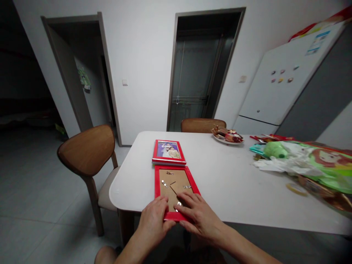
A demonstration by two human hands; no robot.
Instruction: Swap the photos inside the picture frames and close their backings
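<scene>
A red picture frame (157, 182) lies face down near the table's front edge, its brown backing board (168, 190) showing metal clips and a thin dark wire stand. My left hand (154, 217) grips the frame's near left corner, thumb at the near edge. Over the near right part lies my right hand (198, 216), its fingertips at the metal clip by the near edge and its thumb beneath the rim. Just beyond, a second red frame (182, 161) lies face up with a photo of people in it, close against the first.
The frames rest on a white table (220, 183). A plate (228, 141) with food or wrappings stands at the back. Crumpled plastic bags (291, 157) and a tape roll (296, 189) lie on the right. Wooden chairs (90, 150) stand left and behind.
</scene>
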